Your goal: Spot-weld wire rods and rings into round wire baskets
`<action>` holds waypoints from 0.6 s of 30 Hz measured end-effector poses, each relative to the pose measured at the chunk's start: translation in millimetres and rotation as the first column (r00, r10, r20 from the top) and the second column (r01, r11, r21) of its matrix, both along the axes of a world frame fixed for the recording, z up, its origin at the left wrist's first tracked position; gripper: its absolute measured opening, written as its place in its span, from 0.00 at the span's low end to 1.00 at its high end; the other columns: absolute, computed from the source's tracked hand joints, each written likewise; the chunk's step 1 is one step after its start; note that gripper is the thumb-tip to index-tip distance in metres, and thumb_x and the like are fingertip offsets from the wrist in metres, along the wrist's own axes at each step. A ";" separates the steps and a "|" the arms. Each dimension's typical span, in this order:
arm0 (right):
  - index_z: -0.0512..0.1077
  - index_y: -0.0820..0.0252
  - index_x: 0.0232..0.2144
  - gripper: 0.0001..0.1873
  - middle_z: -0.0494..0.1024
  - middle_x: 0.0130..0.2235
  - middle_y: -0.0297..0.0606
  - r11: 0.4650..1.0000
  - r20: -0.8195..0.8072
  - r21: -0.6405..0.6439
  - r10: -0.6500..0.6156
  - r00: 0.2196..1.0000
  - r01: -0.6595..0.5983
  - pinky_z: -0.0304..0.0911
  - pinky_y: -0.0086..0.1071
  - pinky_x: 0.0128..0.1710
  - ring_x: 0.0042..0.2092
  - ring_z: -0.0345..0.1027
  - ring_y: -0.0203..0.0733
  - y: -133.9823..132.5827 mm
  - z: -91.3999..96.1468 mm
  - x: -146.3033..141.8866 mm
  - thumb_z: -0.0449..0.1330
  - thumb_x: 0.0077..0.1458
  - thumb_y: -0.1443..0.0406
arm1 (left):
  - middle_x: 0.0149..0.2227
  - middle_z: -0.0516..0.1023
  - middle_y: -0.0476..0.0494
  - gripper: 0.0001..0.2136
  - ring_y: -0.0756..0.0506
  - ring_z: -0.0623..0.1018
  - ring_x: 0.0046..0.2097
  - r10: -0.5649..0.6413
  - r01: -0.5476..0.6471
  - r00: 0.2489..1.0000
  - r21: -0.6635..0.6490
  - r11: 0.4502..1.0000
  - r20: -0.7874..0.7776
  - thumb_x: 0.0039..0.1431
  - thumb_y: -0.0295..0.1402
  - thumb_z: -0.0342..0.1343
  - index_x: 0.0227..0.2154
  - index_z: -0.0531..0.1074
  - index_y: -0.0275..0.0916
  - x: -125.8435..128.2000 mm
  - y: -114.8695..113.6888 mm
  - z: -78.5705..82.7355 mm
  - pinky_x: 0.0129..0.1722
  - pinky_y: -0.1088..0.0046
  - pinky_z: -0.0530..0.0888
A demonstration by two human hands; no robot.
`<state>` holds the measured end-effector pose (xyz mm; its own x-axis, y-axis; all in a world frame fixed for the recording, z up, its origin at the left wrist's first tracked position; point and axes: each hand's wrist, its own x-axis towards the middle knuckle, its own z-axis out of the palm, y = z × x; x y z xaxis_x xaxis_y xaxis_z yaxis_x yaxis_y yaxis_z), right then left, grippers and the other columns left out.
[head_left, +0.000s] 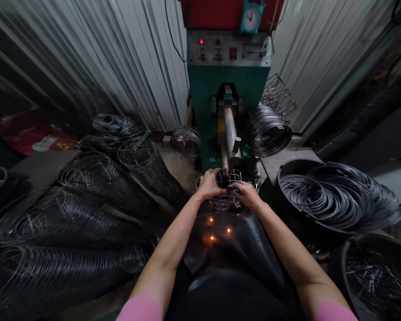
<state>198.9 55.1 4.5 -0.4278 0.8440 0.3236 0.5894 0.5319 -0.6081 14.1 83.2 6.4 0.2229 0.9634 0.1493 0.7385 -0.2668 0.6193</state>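
Observation:
Both of my hands are on a round wire basket frame (225,203) under the metal arm of a green spot welding machine (205,113). My left hand (210,185) grips the frame's left side, thumb toward the middle. On the right side, my right hand (245,192) has its fingers closed at the rim, partly hiding the wires. The welder's electrode tip (226,168) comes down at the frame's far side, between my hands. Glowing sparks (211,238) show over the black apron (234,254) on my lap.
Long stacks of wire rings (70,223) lie at the left. A black tub (282,196) of wire rings stands at the right, with a bin (345,272) of short wire pieces below it. Wire coils (267,129) flank the machine. A clock (251,18) hangs above its panel.

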 end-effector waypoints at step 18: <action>0.71 0.62 0.25 0.09 0.71 0.23 0.34 0.507 -0.520 -0.854 -0.818 0.245 -0.119 0.48 0.22 0.14 0.20 0.57 0.30 -82.7 -46.8 31.0 0.65 0.36 0.70 | 0.51 0.64 0.40 0.44 0.37 0.65 0.54 0.100 -0.099 0.995 0.031 0.995 -0.024 0.30 0.44 0.69 0.54 0.58 0.42 3.7 3.4 9.7 0.52 0.60 0.63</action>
<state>229.9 -27.7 -42.4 0.1064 0.8656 -0.4894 -0.5036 -0.3774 -0.7771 17.8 86.6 16.1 0.1300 0.9761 0.1740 0.7779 -0.2092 0.5925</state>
